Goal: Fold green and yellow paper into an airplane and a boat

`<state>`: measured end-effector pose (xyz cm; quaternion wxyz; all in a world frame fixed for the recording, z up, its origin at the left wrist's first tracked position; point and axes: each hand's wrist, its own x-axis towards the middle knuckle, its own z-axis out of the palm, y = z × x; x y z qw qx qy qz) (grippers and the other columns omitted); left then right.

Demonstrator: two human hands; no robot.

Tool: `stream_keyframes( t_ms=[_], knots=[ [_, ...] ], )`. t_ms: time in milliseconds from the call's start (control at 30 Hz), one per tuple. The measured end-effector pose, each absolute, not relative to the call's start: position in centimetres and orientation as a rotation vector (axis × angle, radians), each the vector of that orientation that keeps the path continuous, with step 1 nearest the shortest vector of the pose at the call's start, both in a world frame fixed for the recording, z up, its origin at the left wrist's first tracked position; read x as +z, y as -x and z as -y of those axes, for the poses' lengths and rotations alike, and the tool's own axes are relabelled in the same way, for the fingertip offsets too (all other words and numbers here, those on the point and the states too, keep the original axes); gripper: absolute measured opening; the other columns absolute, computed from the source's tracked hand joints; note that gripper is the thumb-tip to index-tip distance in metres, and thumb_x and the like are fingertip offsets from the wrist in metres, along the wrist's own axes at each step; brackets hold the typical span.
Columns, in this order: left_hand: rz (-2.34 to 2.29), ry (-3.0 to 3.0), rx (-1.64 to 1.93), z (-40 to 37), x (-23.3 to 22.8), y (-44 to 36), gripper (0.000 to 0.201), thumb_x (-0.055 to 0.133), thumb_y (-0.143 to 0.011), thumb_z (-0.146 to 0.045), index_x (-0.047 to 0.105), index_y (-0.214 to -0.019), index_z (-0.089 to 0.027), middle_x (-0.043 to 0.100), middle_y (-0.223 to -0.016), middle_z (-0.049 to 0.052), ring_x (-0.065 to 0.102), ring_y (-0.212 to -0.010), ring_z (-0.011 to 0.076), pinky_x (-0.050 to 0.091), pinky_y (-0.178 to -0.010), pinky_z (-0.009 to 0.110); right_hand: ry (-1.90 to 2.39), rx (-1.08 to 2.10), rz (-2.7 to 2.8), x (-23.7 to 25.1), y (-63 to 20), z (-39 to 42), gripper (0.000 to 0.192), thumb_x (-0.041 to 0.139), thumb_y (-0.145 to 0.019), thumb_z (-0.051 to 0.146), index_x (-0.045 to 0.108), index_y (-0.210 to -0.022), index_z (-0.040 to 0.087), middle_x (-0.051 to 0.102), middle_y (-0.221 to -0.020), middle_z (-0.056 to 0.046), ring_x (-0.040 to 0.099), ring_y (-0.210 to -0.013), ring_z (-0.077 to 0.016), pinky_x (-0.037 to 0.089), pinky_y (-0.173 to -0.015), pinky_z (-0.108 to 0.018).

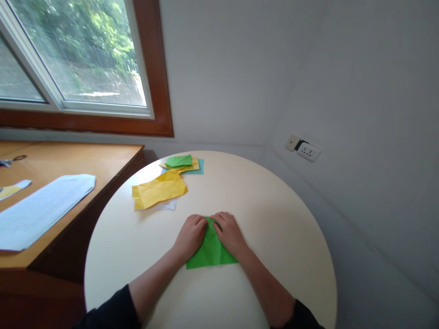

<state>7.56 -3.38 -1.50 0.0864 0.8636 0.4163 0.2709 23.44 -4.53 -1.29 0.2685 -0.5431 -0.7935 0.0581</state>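
A green sheet of paper (210, 254) lies flat on the round cream table (274, 214), partly folded toward its far end. My left hand (190, 236) presses on its left side with curled fingers. My right hand (229, 232) presses on its right side, fingertips meeting the left hand's at the far tip of the paper. The far part of the green sheet is hidden under both hands.
A crumpled yellow sheet (158, 189) lies over a white piece further back. Behind it sits a small stack of green, yellow and blue papers (182, 163). A wooden desk (68, 160) at left bears white sheets (37, 208) and scissors (12, 160). A wall socket (307, 151) is at right.
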Motion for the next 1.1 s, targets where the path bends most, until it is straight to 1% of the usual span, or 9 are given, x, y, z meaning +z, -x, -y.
stream_keyframes(
  t_ms=[100, 267, 400, 600, 733, 867, 1100],
  knots=[
    [-1.248, -2.591, 0.805, 3.51, -1.47, -7.64, 0.019, 0.043, -0.081, -0.007, 0.06, -0.081, -0.015, 0.062, -0.082, 0.007, 0.056, -0.082, 0.0199, 0.048, -0.08, 0.034, 1.474, 0.123, 2.154, -1.28, -23.27, 4.69, 0.017, 0.048, -0.086, 0.011, 0.062, -0.093, 0.018, 0.064, -0.09, -0.005, 0.055, -0.088, -0.0195, 0.04, -0.081, -0.034],
    [-1.266, -2.55, 0.786, 3.72, -1.37, -7.68, 0.021, 0.04, -0.083, -0.007, 0.059, -0.084, -0.016, 0.063, -0.087, 0.007, 0.058, -0.085, 0.0197, 0.049, -0.079, 0.034, 1.454, 0.078, 2.125, -0.93, -23.05, 5.0, 0.017, 0.049, -0.084, 0.01, 0.062, -0.088, 0.019, 0.062, -0.088, -0.004, 0.054, -0.086, -0.0188, 0.041, -0.08, -0.033],
    [-1.266, -2.527, 0.798, 3.83, -1.31, -7.78, 0.021, 0.039, -0.083, -0.009, 0.059, -0.084, -0.017, 0.063, -0.088, 0.007, 0.059, -0.086, 0.0195, 0.05, -0.08, 0.034, 1.457, 0.069, 2.11, -0.73, -22.95, 5.22, 0.014, 0.052, -0.082, 0.01, 0.062, -0.087, 0.02, 0.062, -0.089, -0.004, 0.055, -0.086, -0.0194, 0.041, -0.08, -0.034],
    [-1.267, -2.404, 0.859, 4.0, -1.18, -7.85, 0.024, 0.038, -0.081, -0.007, 0.058, -0.085, -0.019, 0.063, -0.091, 0.007, 0.06, -0.085, 0.0188, 0.051, -0.078, 0.033, 1.426, 0.036, 2.075, -1.18, -22.91, 5.16, 0.017, 0.051, -0.08, 0.008, 0.06, -0.087, 0.021, 0.062, -0.09, -0.004, 0.055, -0.087, -0.0193, 0.042, -0.08, -0.035],
    [-1.273, -2.337, 0.858, 4.13, -0.94, -7.83, 0.022, 0.038, -0.081, -0.009, 0.057, -0.084, -0.019, 0.064, -0.09, 0.007, 0.061, -0.084, 0.019, 0.051, -0.077, 0.033, 1.419, 0.041, 2.062, -1.33, -22.93, 5.11, 0.019, 0.053, -0.079, 0.006, 0.061, -0.088, 0.021, 0.062, -0.092, -0.004, 0.055, -0.088, -0.0193, 0.042, -0.082, -0.035],
    [-1.29, -2.287, 0.858, 4.21, -0.83, -7.83, 0.021, 0.038, -0.081, -0.011, 0.057, -0.081, -0.02, 0.063, -0.088, 0.007, 0.061, -0.083, 0.0193, 0.052, -0.077, 0.033, 1.426, 0.073, 2.069, -1.03, -22.91, 5.21, 0.019, 0.055, -0.078, 0.006, 0.061, -0.088, 0.022, 0.061, -0.091, -0.003, 0.054, -0.087, -0.0191, 0.043, -0.081, -0.034],
    [-1.277, -2.227, 0.871, 4.27, -0.72, -7.72, 0.02, 0.039, -0.081, -0.012, 0.057, -0.081, -0.02, 0.064, -0.088, 0.008, 0.062, -0.084, 0.0195, 0.052, -0.078, 0.034, 1.432, 0.08, 2.082, -1.2, -22.77, 5.18, 0.019, 0.052, -0.08, 0.005, 0.06, -0.083, 0.022, 0.061, -0.085, -0.001, 0.054, -0.082, -0.0184, 0.042, -0.078, -0.034]
  ],
)
